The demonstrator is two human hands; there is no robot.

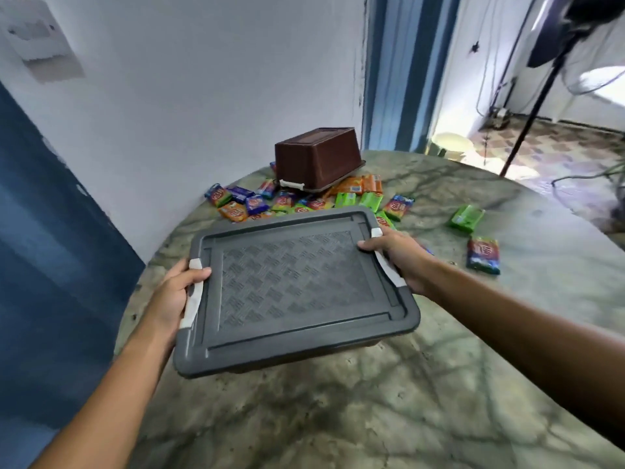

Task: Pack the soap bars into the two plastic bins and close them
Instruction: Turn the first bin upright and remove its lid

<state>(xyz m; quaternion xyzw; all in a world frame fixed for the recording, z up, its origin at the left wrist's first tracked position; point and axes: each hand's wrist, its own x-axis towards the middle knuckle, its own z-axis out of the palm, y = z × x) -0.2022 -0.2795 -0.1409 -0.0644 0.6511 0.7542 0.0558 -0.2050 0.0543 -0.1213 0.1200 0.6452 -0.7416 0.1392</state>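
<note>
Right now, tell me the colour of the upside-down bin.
Dark brown bin, seen in the head view.

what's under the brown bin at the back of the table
The upside-down brown bin rests tilted on a heap of wrapped soap bars that spread out around its rim. Whatever lies beneath its shell is covered.

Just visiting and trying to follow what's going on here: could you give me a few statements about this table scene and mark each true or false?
1. Both hands hold the grey bin. True: the left hand and right hand each grip a white end latch.
2. The grey bin is open. False: its lid is on.
3. The brown bin stands upright. False: it lies upside down.
4. Soap bars lie loose on the table. True.
</note>
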